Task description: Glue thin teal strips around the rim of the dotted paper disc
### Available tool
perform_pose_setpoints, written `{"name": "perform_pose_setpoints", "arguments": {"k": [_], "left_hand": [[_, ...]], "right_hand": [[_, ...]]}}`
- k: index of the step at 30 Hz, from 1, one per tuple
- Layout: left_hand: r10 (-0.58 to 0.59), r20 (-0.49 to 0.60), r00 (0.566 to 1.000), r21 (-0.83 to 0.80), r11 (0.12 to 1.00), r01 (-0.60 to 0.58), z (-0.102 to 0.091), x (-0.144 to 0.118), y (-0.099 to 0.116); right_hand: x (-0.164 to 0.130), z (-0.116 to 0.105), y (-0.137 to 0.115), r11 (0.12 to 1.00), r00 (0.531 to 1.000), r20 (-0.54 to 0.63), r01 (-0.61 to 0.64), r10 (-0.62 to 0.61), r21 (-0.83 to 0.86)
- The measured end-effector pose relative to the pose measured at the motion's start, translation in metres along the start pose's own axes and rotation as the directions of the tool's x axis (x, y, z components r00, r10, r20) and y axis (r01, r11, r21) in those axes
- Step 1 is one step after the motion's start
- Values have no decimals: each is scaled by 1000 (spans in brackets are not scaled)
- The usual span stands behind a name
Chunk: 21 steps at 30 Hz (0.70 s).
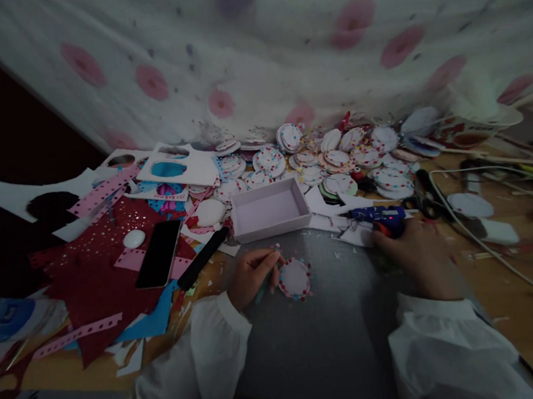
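A small round white disc (pixel 295 279), edged with red, blue and pink dots, lies on the grey work mat (pixel 324 342). My left hand (pixel 254 275) is closed at the disc's left edge, its thumb and forefinger pinched. A thin teal stick-like tool (pixel 262 289) shows below those fingers; its kind is unclear. To the right, my right hand (pixel 421 255) is closed around the handle of a blue glue gun (pixel 378 214), which has a small red light lit. The gun's nozzle points left, over white paper scraps (pixel 326 220).
An open white box (pixel 271 210) stands behind the mat. Many dotted discs (pixel 270 160) are piled along the curtain (pixel 255 53). At left lie a phone (pixel 159 254), a black stick-shaped object (pixel 203 258) and red sheet material (pixel 98 286). A white cord (pixel 492 255) loops at right.
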<state>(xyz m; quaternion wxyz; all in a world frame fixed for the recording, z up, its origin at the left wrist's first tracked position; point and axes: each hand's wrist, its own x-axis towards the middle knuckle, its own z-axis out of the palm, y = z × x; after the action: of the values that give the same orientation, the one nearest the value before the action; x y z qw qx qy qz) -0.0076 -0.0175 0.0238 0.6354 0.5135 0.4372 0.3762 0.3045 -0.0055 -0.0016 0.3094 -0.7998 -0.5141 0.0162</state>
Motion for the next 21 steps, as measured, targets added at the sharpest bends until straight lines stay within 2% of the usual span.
{"name": "perform_pose_setpoints", "arguments": {"k": [2,4,6,8,10,11,14,15,17,21], "left_hand": [[-26,-19,999,-65,998,25,0,0,0],[-47,-34,998,-128,991,43,0,1,0],[-64,-47,997,-185,981,55,0,2,-1],[-74,-59,996,-243,968,57,1,4,-1],[-77,-76,994,-299,953,51,1,5,-1],[-79,-84,993,-326,944,47,2,6,-1],[-95,-93,991,-398,916,51,3,6,0],[-106,-91,990,-418,907,58,4,5,0],[-123,-82,989,-451,890,74,4,4,0],[-126,-78,989,-489,869,72,7,3,-2]], "right_hand": [[-2,5,-3,992,995,-56,-93,88,-85],[-3,6,-14,990,981,-176,-99,80,-103],[-8,5,-31,999,952,-300,48,-53,-22],[-18,1,-50,941,887,-379,322,-262,103],[-36,-2,-70,779,803,-327,580,-498,239],[-46,-3,-78,695,754,-295,656,-587,295],[-73,-4,-97,498,580,-129,776,-804,387],[-79,-3,-101,449,524,-100,800,-846,397],[-87,-3,-105,386,447,-66,830,-892,401],[-92,-3,-111,324,370,-78,881,-926,344]]}}
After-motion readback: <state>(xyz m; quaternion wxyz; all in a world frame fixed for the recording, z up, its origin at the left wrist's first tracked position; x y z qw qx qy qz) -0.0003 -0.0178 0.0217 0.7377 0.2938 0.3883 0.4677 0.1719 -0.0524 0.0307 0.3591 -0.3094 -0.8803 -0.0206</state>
